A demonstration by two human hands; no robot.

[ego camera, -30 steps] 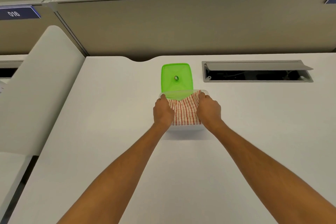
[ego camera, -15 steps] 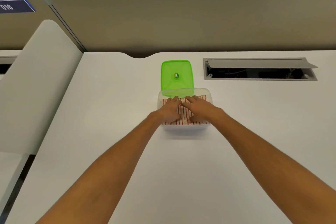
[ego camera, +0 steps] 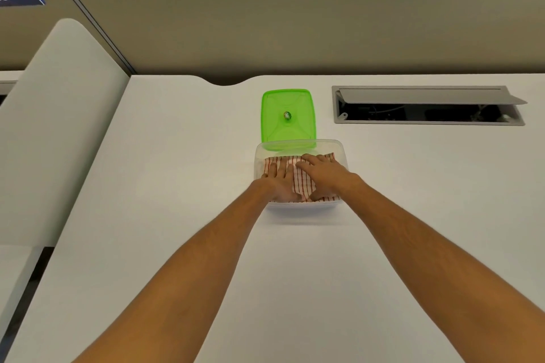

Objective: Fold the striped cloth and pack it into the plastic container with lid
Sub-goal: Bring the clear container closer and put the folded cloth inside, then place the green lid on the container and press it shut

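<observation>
The folded red-and-white striped cloth (ego camera: pixel 303 183) lies inside the clear plastic container (ego camera: pixel 342 153) on the white desk. My left hand (ego camera: pixel 280 181) rests flat on the cloth's left half, fingers spread. My right hand (ego camera: pixel 323 175) lies flat on the right half, fingers pointing left and slightly over the left hand's fingertips. Neither hand grips anything. The green lid (ego camera: pixel 288 116) lies flat on the desk just behind the container, its near edge seen through the container's far wall.
An open grey cable hatch (ego camera: pixel 427 106) is set into the desk at the back right. A beige partition wall (ego camera: pixel 295 23) runs behind the desk. A white side panel (ego camera: pixel 59 127) rises on the left.
One second ago both hands held the cloth's sides above the container. They have since lowered it in and now lie flat, pressing on top of it.
</observation>
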